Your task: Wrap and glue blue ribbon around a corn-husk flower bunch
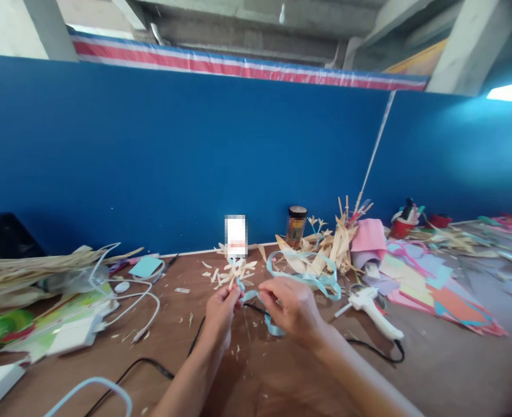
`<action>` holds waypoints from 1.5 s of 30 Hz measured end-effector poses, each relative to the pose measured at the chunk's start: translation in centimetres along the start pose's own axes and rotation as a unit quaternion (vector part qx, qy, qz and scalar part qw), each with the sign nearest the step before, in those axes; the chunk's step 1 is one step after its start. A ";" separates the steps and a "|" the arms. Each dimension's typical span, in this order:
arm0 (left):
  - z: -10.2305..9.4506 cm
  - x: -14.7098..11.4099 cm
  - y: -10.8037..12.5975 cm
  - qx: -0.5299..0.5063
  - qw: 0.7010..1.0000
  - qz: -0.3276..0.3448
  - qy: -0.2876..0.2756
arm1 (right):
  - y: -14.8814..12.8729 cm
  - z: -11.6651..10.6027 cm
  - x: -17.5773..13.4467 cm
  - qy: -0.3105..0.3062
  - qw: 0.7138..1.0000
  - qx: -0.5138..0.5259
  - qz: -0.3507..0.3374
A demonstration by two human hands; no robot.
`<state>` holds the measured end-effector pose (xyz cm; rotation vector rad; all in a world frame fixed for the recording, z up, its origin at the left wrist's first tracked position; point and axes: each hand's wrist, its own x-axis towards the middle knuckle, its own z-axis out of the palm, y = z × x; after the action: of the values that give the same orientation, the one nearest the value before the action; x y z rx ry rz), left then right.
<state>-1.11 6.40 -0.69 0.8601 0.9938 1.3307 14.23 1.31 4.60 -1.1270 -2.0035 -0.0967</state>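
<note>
My left hand (221, 313) is closed in a pinch at the base of a flower of pale dried husk petals (239, 270), which points away from me. Light-blue ribbon (251, 296) wraps the base at my fingertips and runs across to my right hand (294, 306). The fingers of that hand are curled and pinched on the ribbon. A loop of it hangs below the right hand, and more lies in loose coils on the brown table (238, 376) beyond. My fingers hide part of the flower's stem.
To the right lie a white glue gun (371, 310) with its black cord, a bundle of dried husks (340, 246) and coloured paper sheets (438, 292). A jar (297, 225) stands by the blue partition (186, 150). White cables (152, 301) and husk strips (34, 269) lie left.
</note>
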 end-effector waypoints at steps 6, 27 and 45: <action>0.2 -0.2 -0.1 -0.005 1.000 -0.008 0.004 | 4.8 -4.8 -7.5 0.020 0.982 -0.152 0.109; 0.4 -0.4 -0.2 -0.004 1.000 -0.021 -0.015 | 13.2 -9.0 -15.5 -0.124 0.852 -0.338 0.381; 0.5 -0.5 0.5 -0.030 0.999 -0.016 -0.006 | 7.4 -10.5 -12.1 0.166 0.685 0.523 0.479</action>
<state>-0.81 5.94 -0.03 0.8016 0.9503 1.3202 29.38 -6.94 1.07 -1.0553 -0.6373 1.1547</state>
